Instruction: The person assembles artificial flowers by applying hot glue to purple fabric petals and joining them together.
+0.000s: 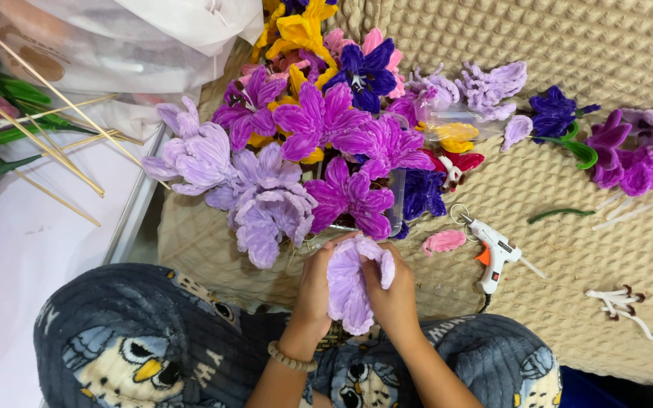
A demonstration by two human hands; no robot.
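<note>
Holding lilac flower (349, 291) between left hand (313, 291), right hand (396, 298), both grips closed

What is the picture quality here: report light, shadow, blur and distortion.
Head view: soft, even light with no glare; faint shadows under the purple flowers; both hands, left hand and right hand, and the lilac flower they hold are sharp; glue gun crisp; edges bend slightly, as from a wide lens.

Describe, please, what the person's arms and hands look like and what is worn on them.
Both forearms are bare, with no sleeves or gloves in view. The left hand has a bracelet of pale round beads around its wrist. The right hand shows no ring, watch or bracelet. Fingernails are too small to make out.
</note>
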